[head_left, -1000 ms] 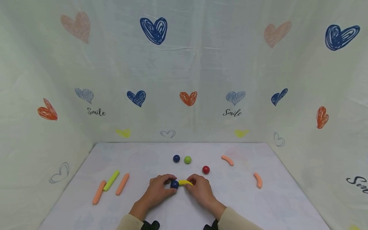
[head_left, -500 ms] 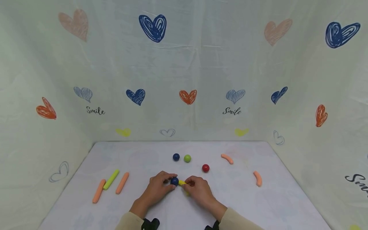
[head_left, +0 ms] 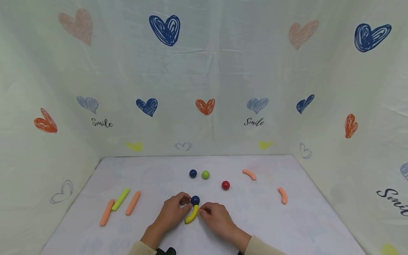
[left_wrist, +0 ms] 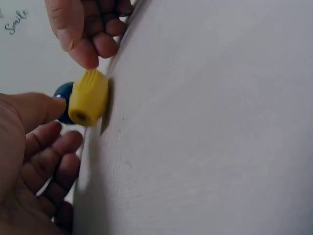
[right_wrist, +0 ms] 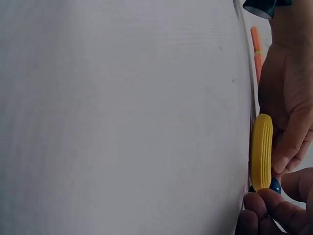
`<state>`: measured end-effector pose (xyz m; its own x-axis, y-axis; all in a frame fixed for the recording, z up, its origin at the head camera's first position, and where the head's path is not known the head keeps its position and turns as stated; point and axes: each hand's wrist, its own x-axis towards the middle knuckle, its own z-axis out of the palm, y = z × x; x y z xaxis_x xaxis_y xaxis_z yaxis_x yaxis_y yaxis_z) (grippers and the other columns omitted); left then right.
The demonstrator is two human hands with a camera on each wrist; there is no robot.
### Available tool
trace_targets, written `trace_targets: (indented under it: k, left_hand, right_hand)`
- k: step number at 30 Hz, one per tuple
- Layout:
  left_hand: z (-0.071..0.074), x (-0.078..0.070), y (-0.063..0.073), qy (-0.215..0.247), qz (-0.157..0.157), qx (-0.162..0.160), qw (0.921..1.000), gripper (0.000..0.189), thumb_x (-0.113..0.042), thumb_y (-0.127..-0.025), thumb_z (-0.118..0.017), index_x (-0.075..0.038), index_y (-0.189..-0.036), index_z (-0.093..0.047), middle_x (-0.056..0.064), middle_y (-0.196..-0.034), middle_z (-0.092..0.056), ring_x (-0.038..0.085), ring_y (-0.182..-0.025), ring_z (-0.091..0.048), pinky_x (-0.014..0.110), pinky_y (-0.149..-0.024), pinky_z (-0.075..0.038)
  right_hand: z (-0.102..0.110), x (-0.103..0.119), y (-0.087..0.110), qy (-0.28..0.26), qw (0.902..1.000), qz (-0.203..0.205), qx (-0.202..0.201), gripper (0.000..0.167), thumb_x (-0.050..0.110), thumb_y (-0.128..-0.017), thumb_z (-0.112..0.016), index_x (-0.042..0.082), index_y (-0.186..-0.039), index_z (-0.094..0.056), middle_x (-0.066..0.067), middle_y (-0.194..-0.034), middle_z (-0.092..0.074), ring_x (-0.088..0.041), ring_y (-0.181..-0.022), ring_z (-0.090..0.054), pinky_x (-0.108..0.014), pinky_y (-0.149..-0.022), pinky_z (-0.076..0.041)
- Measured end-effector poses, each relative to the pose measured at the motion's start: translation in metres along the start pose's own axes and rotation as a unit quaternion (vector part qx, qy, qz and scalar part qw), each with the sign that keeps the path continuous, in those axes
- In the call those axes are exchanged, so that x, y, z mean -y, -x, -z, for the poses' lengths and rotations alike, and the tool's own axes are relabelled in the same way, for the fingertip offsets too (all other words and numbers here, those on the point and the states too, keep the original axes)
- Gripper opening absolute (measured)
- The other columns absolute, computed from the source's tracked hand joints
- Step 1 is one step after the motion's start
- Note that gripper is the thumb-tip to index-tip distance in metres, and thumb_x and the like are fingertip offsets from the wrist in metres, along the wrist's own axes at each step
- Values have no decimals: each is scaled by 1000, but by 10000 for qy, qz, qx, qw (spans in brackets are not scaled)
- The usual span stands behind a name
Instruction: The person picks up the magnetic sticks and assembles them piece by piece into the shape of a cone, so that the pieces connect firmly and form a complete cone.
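A yellow toy banana (head_left: pixel 192 214) lies on the table, its far end right at a dark blue ball (head_left: pixel 195 200). My left hand (head_left: pixel 172 211) is beside the ball, thumb and forefinger just left of it. In the left wrist view the thumb (left_wrist: pixel 46 108) overlaps the ball (left_wrist: pixel 62 102) next to the banana's blunt end (left_wrist: pixel 88 105). On the other side is my right hand (head_left: pixel 218 216), its bent fingertips touching the banana's right side near the ball. The right wrist view has those fingertips (right_wrist: pixel 274 201) at the ridged banana's (right_wrist: pixel 261 152) lower end.
Behind the hands are another blue ball (head_left: pixel 192 173), a green ball (head_left: pixel 205 174) and a red ball (head_left: pixel 225 185). Two curved orange pieces (head_left: pixel 282 196) lie at right. At left are two orange sticks (head_left: pixel 132 203) and a yellow-green stick (head_left: pixel 120 199). A heart-printed curtain surrounds the table (head_left: pixel 153 166).
My right hand has turned the banana from pointing sideways to pointing toward me and loosened its pinch. The left fingers have slid slightly left off the blue ball.
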<state>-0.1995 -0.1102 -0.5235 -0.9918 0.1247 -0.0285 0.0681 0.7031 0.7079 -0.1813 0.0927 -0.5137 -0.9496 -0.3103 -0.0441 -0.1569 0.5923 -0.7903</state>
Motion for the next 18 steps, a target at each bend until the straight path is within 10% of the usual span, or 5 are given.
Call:
trace_targets:
  k: [7,18]
  left_hand:
    - [-5,-9,9,-759,-503,73,9958,57,-53,-76,-90,-14,-108,-63,-2,-101,-63,21,-97,-52,57,-94,-39]
    - [4,7,6,-652,-707,195,9952,17,-28,-88,-86,-25,-101,-75,-12,-102,-65,13,-96,-51,41,-87,-43]
  right_hand:
    - [8,-5,-3,-163,9999,-58,-8,16,20,-101,-67,10,-107,-79,4,-99,-77,-10,-88,-61,-30,-80,-54]
    - [8,-10,-3,-274,9995,-16,163,15,22,-102,-68,11,-106,-78,6,-95,-74,-10,-84,-59,-26,-76,-52]
